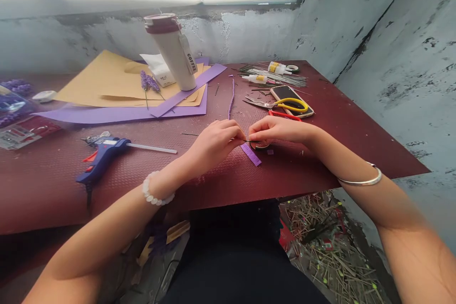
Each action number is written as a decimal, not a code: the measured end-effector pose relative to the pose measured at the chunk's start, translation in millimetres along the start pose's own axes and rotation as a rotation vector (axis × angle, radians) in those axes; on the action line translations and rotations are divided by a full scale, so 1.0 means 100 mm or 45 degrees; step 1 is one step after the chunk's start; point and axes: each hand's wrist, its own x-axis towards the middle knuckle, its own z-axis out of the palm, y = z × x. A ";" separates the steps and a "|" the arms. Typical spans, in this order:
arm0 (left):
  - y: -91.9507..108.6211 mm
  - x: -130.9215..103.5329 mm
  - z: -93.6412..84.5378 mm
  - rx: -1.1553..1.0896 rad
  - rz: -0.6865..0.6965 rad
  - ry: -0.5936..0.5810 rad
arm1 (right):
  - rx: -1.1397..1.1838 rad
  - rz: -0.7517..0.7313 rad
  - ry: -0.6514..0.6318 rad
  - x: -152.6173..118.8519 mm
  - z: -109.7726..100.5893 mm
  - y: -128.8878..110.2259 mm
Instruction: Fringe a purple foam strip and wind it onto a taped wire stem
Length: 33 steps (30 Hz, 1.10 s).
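Near front edge of counter (356, 128), your left hand (219, 145) and right hand (280, 129) nearly met, fingers pinched narrow on dark wire (190, 134). Purple strip (251, 155) slanted from fingertips toward edge. Step, apparently: joining strip to wire; next move likely called for steady pinch.

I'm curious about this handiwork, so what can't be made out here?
Thin dark stem: head view, middle hidden by the left hand.
Red handle: head view, partly hidden by the right hand.
Phone: head view, partly covered by yellow-handled scissors.
Plastic packet: head view, cut off by the left edge and blurred.
Bottle labels: head view, print too small to read.
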 end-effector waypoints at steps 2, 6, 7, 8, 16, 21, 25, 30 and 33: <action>0.00 0.00 0.00 -0.003 -0.002 0.002 | -0.011 -0.002 -0.006 0.00 0.00 0.00; 0.01 -0.01 0.00 0.001 -0.010 -0.002 | -0.044 -0.001 0.003 -0.02 0.01 -0.02; 0.01 -0.01 -0.01 0.005 -0.018 -0.006 | -0.054 0.001 0.012 -0.02 0.01 -0.03; 0.01 -0.01 -0.01 0.010 -0.027 -0.009 | -0.063 0.001 0.024 -0.02 0.02 -0.04; 0.01 0.00 0.00 0.015 -0.046 -0.048 | 0.049 -0.105 -0.007 0.02 0.05 0.01; 0.00 0.00 -0.02 0.076 -0.056 -0.005 | 0.153 -0.134 0.017 0.04 0.05 0.05; 0.00 0.00 -0.03 0.128 -0.015 0.033 | 0.167 -0.111 -0.006 0.03 0.05 0.04; 0.01 0.00 -0.03 0.168 0.003 0.054 | 0.187 -0.074 -0.029 0.02 0.05 0.01; 0.02 0.00 -0.03 0.181 -0.013 0.050 | 0.253 -0.083 -0.016 0.02 0.05 0.02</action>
